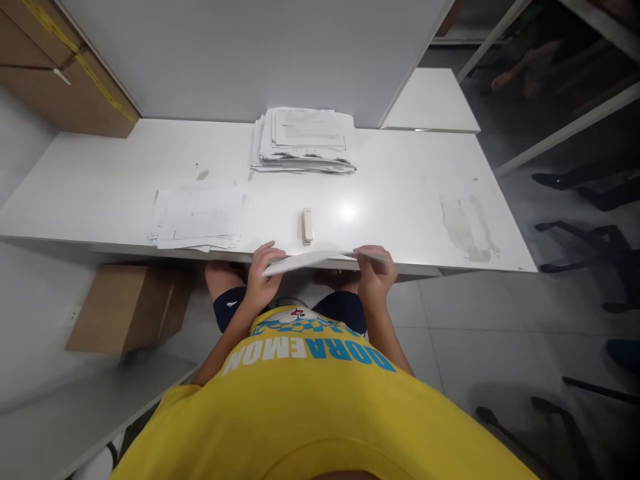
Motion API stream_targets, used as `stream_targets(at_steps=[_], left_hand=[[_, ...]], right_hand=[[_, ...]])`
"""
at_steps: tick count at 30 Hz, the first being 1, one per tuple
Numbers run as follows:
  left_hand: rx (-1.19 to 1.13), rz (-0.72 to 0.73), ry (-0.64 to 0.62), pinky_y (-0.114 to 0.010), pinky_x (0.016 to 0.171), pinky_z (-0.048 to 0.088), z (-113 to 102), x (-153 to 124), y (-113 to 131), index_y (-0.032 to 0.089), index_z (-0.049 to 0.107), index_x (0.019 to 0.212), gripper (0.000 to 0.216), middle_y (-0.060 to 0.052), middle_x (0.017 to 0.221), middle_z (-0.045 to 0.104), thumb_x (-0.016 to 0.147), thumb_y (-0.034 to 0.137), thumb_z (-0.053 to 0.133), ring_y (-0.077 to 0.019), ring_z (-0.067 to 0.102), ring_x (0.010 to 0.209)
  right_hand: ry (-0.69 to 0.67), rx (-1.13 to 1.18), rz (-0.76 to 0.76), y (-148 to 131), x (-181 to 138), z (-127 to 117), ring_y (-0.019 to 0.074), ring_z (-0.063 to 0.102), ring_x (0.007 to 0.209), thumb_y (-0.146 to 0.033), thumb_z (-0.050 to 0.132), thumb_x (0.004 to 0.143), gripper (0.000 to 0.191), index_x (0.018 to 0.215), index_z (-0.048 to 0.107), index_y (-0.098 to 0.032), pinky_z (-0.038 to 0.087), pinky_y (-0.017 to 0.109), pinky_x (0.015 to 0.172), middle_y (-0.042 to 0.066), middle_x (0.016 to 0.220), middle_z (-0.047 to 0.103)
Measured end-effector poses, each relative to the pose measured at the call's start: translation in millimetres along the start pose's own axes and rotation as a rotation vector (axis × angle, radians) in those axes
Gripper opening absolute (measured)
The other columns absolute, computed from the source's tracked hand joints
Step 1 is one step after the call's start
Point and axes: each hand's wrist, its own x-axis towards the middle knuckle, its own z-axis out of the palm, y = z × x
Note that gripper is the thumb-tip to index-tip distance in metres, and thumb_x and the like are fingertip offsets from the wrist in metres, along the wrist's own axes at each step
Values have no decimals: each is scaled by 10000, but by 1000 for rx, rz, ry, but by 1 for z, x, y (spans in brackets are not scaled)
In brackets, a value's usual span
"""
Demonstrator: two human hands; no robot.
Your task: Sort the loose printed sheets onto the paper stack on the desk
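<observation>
Between my two hands, at the front edge of the white desk (pixel 390 200), some white paper (pixel 307 260) is held nearly edge-on, slightly bowed. My left hand (pixel 265 270) grips its left end, and my right hand (pixel 376 270) has fingers closed over its right end. Whether it is one sheet or more, I cannot tell. Just beyond the paper lies a small beige stapler (pixel 307 225), pointing away from me. To the left, a loose spread of printed sheets (pixel 200 217) rests near the desk edge. A thicker stack of papers (pixel 305 140) sits at the back.
A grey partition (pixel 260 53) rises behind the desk. Cardboard boxes stand at the back left (pixel 75 87) and on the floor below left (pixel 125 310). A stained patch (pixel 470 227) marks the desk's right side. Chair legs (pixel 575 233) and another person's foot (pixel 550 180) are at the right.
</observation>
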Motion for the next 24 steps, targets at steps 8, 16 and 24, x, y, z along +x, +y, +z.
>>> stream_targets(at_steps=[8,16,24], left_hand=[[-150,-218,130,-420,1005,503,29,4,-14,214,680,947,293,-72,1027,713,969,464,528,-215,662,1059],[-210,-243,83,-380,1003,497,37,12,-8,223,658,1061,361,-68,1068,696,968,532,497,-211,655,1068],[-125,-411,193,-295,788,536,16,-12,-11,197,616,1075,322,-45,917,690,932,481,565,-179,661,855]], right_hand=[[58,-39,100,24,-8,-1,202,621,936,-421,694,786,244,888,652,-203,473,387,945,31,920,661],[46,-7,140,15,-6,-4,199,625,950,-424,705,776,248,907,641,-224,476,385,964,19,924,663],[-225,-126,378,10,-21,-30,230,651,913,-397,731,726,337,1000,709,-202,501,390,889,32,958,734]])
